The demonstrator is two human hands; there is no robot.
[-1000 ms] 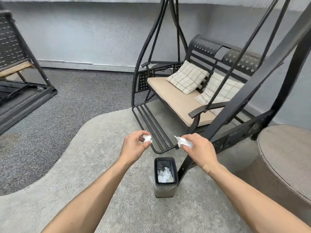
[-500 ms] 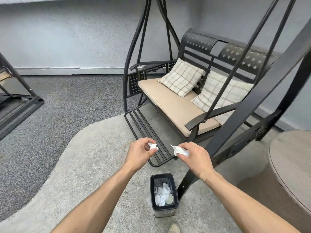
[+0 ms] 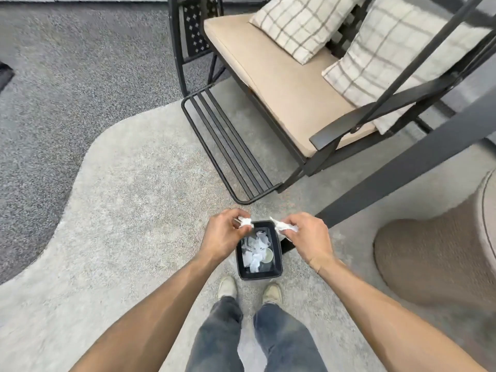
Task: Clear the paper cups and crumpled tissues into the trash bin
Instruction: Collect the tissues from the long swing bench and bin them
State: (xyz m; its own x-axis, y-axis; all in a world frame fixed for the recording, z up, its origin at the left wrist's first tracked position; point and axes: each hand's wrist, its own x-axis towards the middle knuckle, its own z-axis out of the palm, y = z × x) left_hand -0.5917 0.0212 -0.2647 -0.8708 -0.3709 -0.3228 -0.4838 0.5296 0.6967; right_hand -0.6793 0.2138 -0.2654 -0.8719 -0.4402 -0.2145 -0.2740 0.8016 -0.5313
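Black metal swing bench (image 3: 281,84) on pale rug (image 3: 128,189), grey carpet (image 3: 67,71)

2 held tissues (image 3: 245,222) above part-filled bin (image 3: 279,271)

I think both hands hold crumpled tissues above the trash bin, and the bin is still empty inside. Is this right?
Not quite. The head view shows the trash bin is not empty: it already holds crumpled tissues and what looks like a paper cup. The rest stands: the left hand and right hand each hold a crumpled tissue above the bin.

Head camera looks steeply down onto the trash bin (image 3: 259,275)
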